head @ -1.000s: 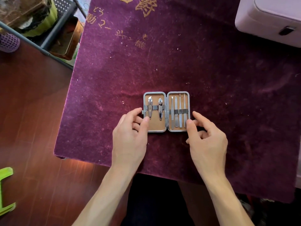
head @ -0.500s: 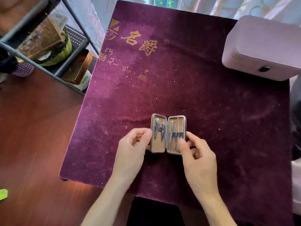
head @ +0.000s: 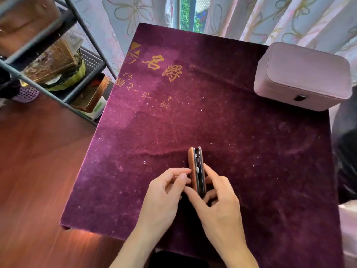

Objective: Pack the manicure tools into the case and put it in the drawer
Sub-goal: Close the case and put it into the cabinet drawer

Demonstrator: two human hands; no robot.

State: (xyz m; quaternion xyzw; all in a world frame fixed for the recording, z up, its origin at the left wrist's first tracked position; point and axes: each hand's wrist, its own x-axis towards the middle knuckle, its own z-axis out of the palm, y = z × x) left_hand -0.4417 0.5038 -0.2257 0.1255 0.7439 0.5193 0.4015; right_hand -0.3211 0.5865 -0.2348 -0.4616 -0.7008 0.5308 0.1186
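the case [head: 196,171] stands on edge on the purple bench [head: 251,151], nearly folded shut. the left hand [head: 164,192] and right hand [head: 218,198] each clamp their grip on one half, squeezing from opposite sides, likely to latch the clasp.

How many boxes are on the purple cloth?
2: the small manicure case, nearly shut, pressed between the left hand and right hand, and the pink box at the far right corner.
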